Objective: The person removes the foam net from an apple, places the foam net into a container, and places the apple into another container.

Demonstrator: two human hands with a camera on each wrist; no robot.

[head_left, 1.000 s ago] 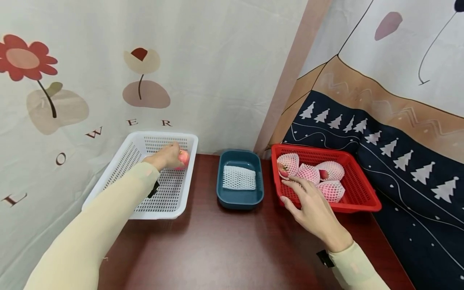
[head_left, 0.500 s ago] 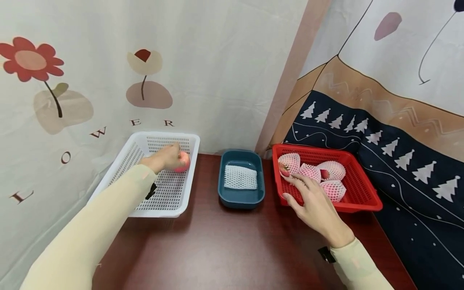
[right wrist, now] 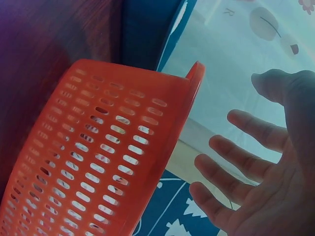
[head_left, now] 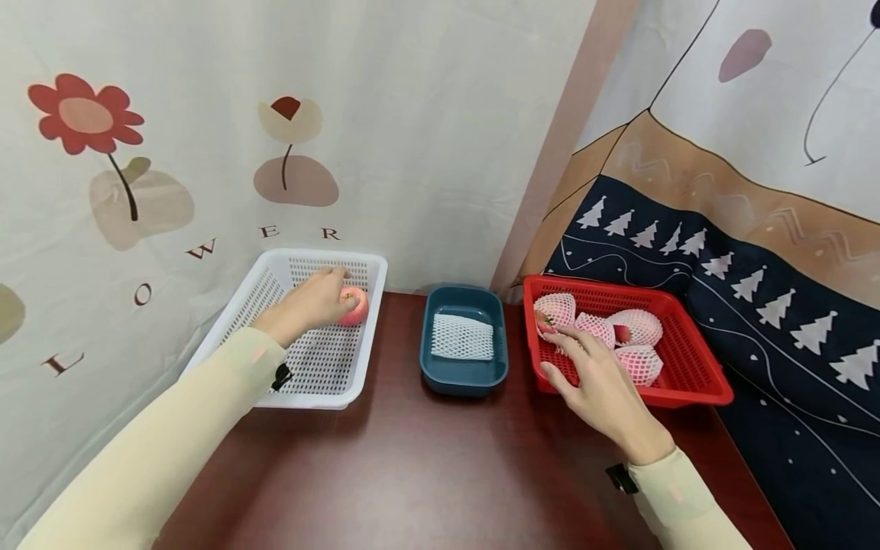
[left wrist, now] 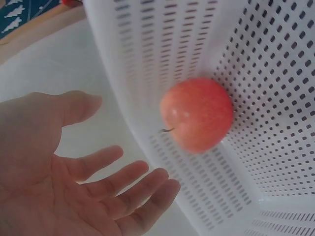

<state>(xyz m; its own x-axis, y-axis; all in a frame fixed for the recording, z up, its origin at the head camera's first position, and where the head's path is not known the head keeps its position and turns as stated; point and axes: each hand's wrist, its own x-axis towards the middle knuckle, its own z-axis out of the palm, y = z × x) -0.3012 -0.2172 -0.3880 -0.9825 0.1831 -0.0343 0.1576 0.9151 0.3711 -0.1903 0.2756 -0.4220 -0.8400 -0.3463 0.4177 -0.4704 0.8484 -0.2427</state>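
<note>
In the head view my left hand (head_left: 312,302) is over the white basket (head_left: 351,367), beside a red apple (head_left: 354,306) at the basket's right side. The left wrist view shows the fingers spread and apart from the apple (left wrist: 197,115), which has a short stem. My right hand (head_left: 605,389) hangs with loosely bent fingers over the near left part of the red basket (head_left: 687,359), holding nothing. Inside that basket lie several fruits in foam net sleeves, among them one with a green leafy top (head_left: 546,319) close to the right fingertips.
Between the two baskets stands a dark blue tub (head_left: 464,376) with a white foam net (head_left: 462,338) lying in it. All three are on a dark red-brown table (head_left: 406,473). Printed curtains (head_left: 440,153) hang behind and to the right.
My left hand has drawn slightly left off the apple, so more of the apple shows. My right hand stays over the red basket. The head view has turned a little left.
</note>
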